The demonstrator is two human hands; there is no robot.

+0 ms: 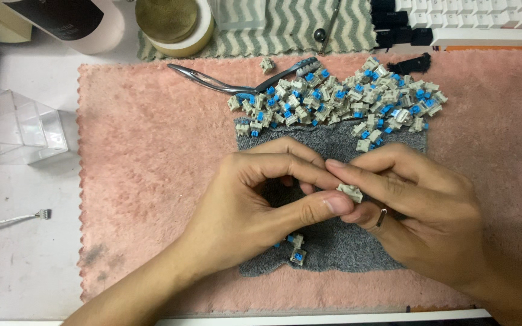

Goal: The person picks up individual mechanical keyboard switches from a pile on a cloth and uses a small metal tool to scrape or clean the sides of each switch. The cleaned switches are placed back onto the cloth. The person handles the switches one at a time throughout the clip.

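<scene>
Pinching a small beige switch [350, 192] between both hands above the grey cloth [333, 241].

Bare pink mat [152, 181] is left open on the left side, while the far edge is crowded by the switch pile [339, 99] and the metal pliers [212, 81]. The left hand [255, 205] is curled with its thumb pressed to the switch; the right hand [418, 211] is closed on it from the other side, fingers bent inward.

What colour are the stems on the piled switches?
Blue stems in beige housings, seen in the head view.
</scene>
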